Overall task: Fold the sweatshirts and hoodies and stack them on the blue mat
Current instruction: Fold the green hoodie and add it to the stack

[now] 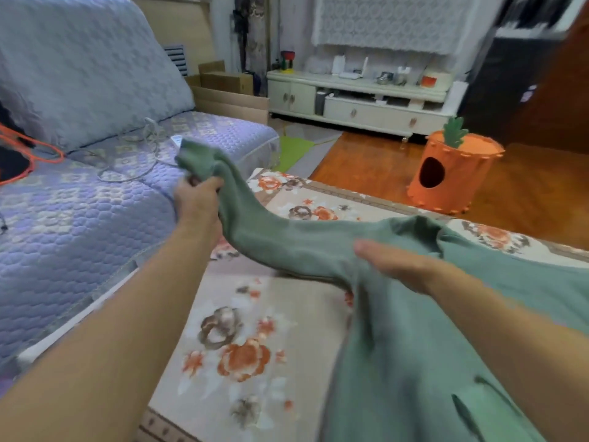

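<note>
Sweatshirt sleeve in left hand grip

Quilted sofa, floral rug, white cabinet

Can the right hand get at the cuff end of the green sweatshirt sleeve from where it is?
Probably yes: the right hand lies open on the green sweatshirt, with nothing between it and the cuff, which the left hand grips.

One green sweatshirt, two hands, one carrot-shaped basket, one sofa
</note>
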